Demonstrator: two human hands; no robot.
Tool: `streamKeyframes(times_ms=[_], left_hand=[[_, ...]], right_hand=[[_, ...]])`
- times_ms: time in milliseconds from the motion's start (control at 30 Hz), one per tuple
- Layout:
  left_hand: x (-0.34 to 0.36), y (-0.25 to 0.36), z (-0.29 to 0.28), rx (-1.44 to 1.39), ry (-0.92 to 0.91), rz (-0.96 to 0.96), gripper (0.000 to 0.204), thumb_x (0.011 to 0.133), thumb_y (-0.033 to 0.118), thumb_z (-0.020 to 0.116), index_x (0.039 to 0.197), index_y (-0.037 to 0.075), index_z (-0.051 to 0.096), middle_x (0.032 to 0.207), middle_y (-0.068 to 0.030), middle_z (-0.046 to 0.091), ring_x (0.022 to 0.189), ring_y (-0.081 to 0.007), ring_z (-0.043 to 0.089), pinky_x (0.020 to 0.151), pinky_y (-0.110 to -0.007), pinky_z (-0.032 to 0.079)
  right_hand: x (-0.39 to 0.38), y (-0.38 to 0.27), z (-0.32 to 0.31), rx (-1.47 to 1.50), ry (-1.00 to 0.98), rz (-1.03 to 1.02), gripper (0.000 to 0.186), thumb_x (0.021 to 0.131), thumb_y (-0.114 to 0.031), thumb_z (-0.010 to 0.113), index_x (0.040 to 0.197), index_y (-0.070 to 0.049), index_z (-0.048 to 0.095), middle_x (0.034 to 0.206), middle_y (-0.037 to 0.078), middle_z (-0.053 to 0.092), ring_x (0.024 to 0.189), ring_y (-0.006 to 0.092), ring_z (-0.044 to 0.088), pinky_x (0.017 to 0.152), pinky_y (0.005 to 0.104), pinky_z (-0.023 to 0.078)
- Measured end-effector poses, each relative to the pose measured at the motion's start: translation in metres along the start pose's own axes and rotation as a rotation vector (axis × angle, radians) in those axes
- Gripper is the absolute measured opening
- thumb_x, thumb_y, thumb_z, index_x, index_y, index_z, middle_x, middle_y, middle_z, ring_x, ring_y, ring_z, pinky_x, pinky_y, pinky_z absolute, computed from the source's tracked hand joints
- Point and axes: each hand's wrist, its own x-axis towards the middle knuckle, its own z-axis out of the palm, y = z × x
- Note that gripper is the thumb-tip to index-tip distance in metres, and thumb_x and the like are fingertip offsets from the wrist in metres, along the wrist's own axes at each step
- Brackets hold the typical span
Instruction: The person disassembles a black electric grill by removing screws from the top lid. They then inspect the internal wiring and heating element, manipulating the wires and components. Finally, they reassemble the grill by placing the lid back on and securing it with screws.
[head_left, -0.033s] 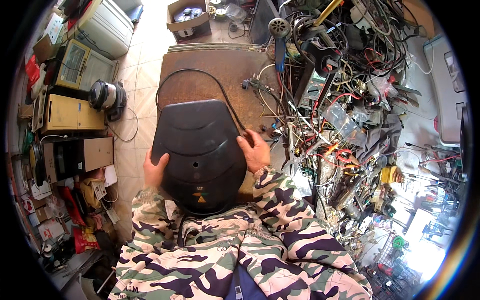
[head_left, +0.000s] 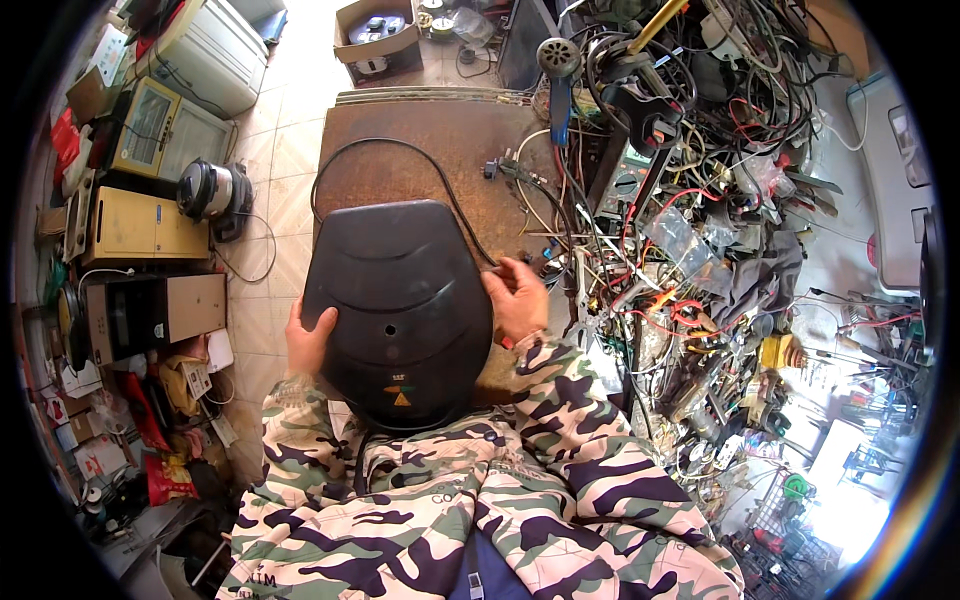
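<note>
A black electric appliance (head_left: 400,290) with a ridged, tapered shell and a small round hole lies on the brown worktop, close against my body. My left hand (head_left: 310,338) grips its left edge, thumb on top and fingers hidden beyond the side. At the right edge, my right hand (head_left: 518,300) is closed, thumb and index finger pinching the black power cord (head_left: 440,172). The cord loops over the worktop behind the shell. Something small and red shows beside my right wrist.
Brown worktop (head_left: 480,120) extends beyond the appliance. Along its right side lie tangled cables (head_left: 690,90), a multimeter (head_left: 630,180), a plug (head_left: 492,168) and loose tools. A pressure cooker (head_left: 213,190) stands on the left floor; a cardboard box (head_left: 378,45) is at the far end.
My right hand has shifted slightly to the right, off the appliance's edge, and its fingers have drawn together at the cord. The left hand and the appliance have stayed put.
</note>
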Motion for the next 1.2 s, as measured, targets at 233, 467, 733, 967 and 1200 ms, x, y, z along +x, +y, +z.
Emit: streamKeyframes(times_ms=[233, 467, 733, 967, 1200], left_hand=[[0.0, -0.002, -0.002, 0.008, 0.03, -0.033, 0.066, 0.087, 0.026, 0.082, 0.138, -0.004, 0.053, 0.122, -0.0109, 0.067, 0.108, -0.0178, 0.064, 0.096, -0.032, 0.051], [-0.002, 0.005, -0.003, 0.111, 0.096, -0.021, 0.073, 0.083, 0.032, 0.085, 0.137, -0.006, 0.054, 0.121, -0.0148, 0.069, 0.109, -0.0201, 0.066, 0.096, -0.034, 0.052], [-0.003, 0.006, -0.004, -0.025, 0.091, -0.075, 0.086, 0.077, 0.039, 0.089, 0.141, -0.005, 0.051, 0.124, -0.0171, 0.068, 0.111, -0.0228, 0.066, 0.098, -0.034, 0.052], [0.0, -0.014, -0.004, -0.021, 0.103, -0.065, 0.091, 0.074, 0.046, 0.09, 0.142, -0.002, 0.052, 0.127, -0.0184, 0.067, 0.117, -0.0252, 0.064, 0.102, -0.036, 0.05], [0.001, -0.01, 0.001, -0.014, 0.107, -0.073, 0.093, 0.072, 0.048, 0.09, 0.142, 0.0, 0.052, 0.128, -0.0193, 0.067, 0.117, -0.0266, 0.065, 0.102, -0.036, 0.05]], right_hand=[[0.099, 0.007, -0.055, -0.536, 0.088, -0.336, 0.021, 0.084, -0.013, 0.074, 0.101, -0.002, 0.072, 0.093, 0.018, 0.072, 0.084, 0.0349, 0.071, 0.075, 0.0421, 0.056], [0.156, 0.038, -0.029, -0.941, -0.011, -0.526, 0.016, 0.084, -0.017, 0.071, 0.096, -0.006, 0.072, 0.089, 0.017, 0.068, 0.088, 0.0383, 0.067, 0.079, 0.0475, 0.052], [0.137, -0.003, -0.028, -0.899, -0.115, -0.437, 0.016, 0.09, -0.016, 0.066, 0.095, -0.001, 0.066, 0.091, 0.02, 0.069, 0.085, 0.0405, 0.067, 0.075, 0.0462, 0.054], [0.014, -0.074, -0.001, -0.257, -0.445, -0.166, 0.015, 0.088, -0.003, 0.072, 0.102, 0.0, 0.072, 0.087, 0.009, 0.075, 0.08, 0.0121, 0.071, 0.073, 0.0267, 0.056], [-0.06, -0.078, 0.057, -0.427, -0.627, -0.341, 0.017, 0.084, -0.01, 0.078, 0.097, 0.0, 0.074, 0.087, 0.013, 0.072, 0.075, 0.0251, 0.071, 0.069, 0.0326, 0.055]])
